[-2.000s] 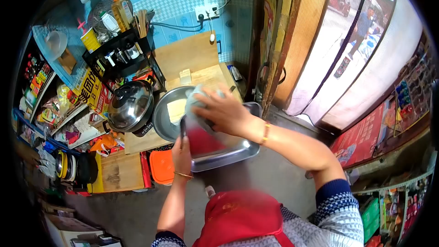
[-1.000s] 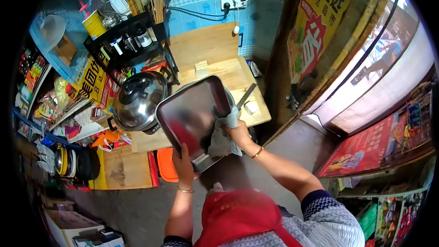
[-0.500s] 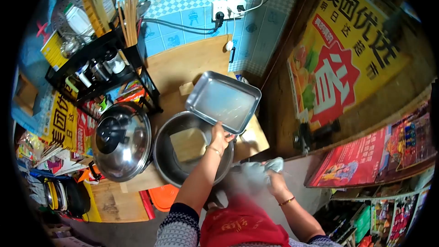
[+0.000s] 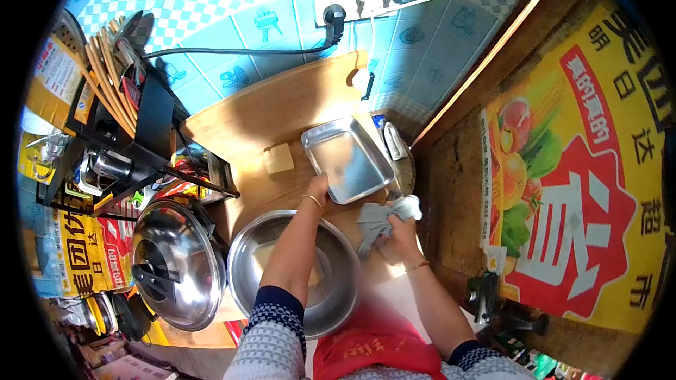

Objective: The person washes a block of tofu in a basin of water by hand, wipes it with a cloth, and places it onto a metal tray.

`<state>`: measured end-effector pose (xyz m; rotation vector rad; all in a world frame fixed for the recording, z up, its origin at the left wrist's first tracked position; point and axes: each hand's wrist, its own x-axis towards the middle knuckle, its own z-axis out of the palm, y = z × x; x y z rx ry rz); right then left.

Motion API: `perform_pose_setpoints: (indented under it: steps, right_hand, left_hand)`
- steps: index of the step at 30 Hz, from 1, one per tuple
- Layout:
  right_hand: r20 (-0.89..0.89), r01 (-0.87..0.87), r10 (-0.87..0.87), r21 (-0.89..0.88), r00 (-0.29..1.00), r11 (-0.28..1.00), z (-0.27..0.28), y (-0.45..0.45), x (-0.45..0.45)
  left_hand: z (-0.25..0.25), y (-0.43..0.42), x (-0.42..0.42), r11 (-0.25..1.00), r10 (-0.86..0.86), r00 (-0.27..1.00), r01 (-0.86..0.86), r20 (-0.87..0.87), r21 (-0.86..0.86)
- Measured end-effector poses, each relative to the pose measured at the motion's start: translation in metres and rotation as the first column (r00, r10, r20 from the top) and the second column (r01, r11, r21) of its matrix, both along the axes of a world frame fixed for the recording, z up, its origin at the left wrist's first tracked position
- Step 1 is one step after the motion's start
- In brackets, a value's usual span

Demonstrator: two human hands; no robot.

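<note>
My left hand [image 4: 318,188] grips the near left rim of a shallow rectangular metal tray [image 4: 350,162], which rests on or just over the wooden table; the fingers are partly hidden. Bunched in my right hand [image 4: 403,237] is a damp-looking grey cloth [image 4: 377,224], close to the tray's near right corner. Beneath my left forearm stands a large steel basin [image 4: 345,267]. Inside it a pale, flat-looking piece [image 4: 315,276] shows partly, with the arm covering the rest. A small pale yellow block [image 4: 279,160] sits left of the tray.
A domed steel lid [image 4: 184,264] with a black handle stands left of the basin. Behind it is a black rack [image 4: 158,112] holding chopsticks [image 4: 109,88] and bottles. A plug and cord [image 4: 334,17] hang on the tiled wall. A postered wooden panel [image 4: 563,190] bounds the right.
The tray has moved away from over the basin's edge to the table behind it. My right hand has brought the cloth up and forward to the tray. The view has shifted closer.
</note>
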<state>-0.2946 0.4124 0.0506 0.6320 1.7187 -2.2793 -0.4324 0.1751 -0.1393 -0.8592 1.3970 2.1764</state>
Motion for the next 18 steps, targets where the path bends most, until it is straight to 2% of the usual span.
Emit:
perform_pose_setpoints:
  steps: [1,3,4,5,7,8,9,10,11,12,13,14,16,17,18]
  right_hand:
    - [0.011,-0.007,0.007,0.002,1.000,1.000,-0.006,-0.003,-0.007]
    - [0.100,-0.334,0.322,0.149,0.941,0.931,-0.032,-0.009,-0.018]
    - [0.312,-0.543,0.453,0.334,0.835,0.770,-0.059,0.001,-0.026]
    - [0.103,-0.382,0.403,0.593,0.909,0.709,-0.075,0.002,-0.017]
    - [0.230,-0.361,0.374,0.871,0.899,0.332,-0.015,-0.013,-0.015]
    - [-0.010,-0.210,0.461,0.882,0.887,0.423,-0.002,-0.023,-0.008]
    - [-0.262,-0.058,0.506,0.844,0.822,0.533,0.010,-0.032,-0.001]
    - [-0.125,-0.333,0.588,0.723,0.799,0.605,0.035,-0.049,0.008]
    - [-0.131,-0.340,0.596,0.716,0.792,0.609,0.032,-0.067,0.019]
    - [-0.170,-0.455,0.704,0.654,0.690,0.604,0.024,-0.085,0.034]
    - [-0.221,-0.564,0.790,0.594,0.571,0.574,0.015,-0.103,0.049]
    - [-0.230,-0.565,0.796,0.596,0.560,0.570,-0.003,-0.121,0.062]
    - [-0.023,-0.555,0.769,0.678,0.638,0.482,-0.043,-0.152,0.086]
    - [-0.027,-0.551,0.770,0.683,0.637,0.479,-0.051,-0.164,0.088]
    - [0.065,-0.573,0.717,0.654,0.694,0.494,-0.057,-0.174,0.088]
  left_hand:
    - [-0.006,-0.005,-0.006,0.999,-0.019,0.999,0.018,0.048,0.028]
    - [-0.009,-0.014,-0.009,0.998,-0.028,0.993,0.021,0.112,0.056]
    - [0.016,-0.017,-0.002,0.978,-0.055,0.998,0.056,0.013,-0.202]
    - [0.048,-0.022,0.008,0.891,-0.109,0.992,0.068,-0.066,-0.449]
    - [0.137,-0.036,0.033,0.761,-0.276,0.960,0.187,-0.049,-0.622]
    - [0.176,-0.045,0.054,0.706,-0.323,0.946,0.227,-0.020,-0.671]
    - [0.204,-0.054,0.078,0.657,-0.250,0.922,-0.063,-0.296,-0.751]
    - [0.223,-0.062,0.096,0.572,-0.218,0.796,-0.364,-0.564,-0.735]
    - [0.235,-0.073,0.123,0.477,-0.210,0.851,-0.341,-0.482,-0.810]
    - [0.243,-0.084,0.160,0.382,-0.187,0.898,-0.306,-0.398,-0.872]
    - [0.230,-0.094,0.193,0.300,-0.224,0.896,-0.310,-0.383,-0.902]
    - [0.207,-0.102,0.222,0.217,-0.261,0.893,-0.317,-0.368,-0.923]
    - [0.159,-0.107,0.273,0.247,-0.084,0.973,-0.187,-0.213,-0.951]
    - [0.140,-0.110,0.284,0.249,-0.082,0.972,-0.195,-0.222,-0.949]
    - [0.123,-0.109,0.294,0.345,-0.072,0.972,-0.188,-0.225,-0.920]
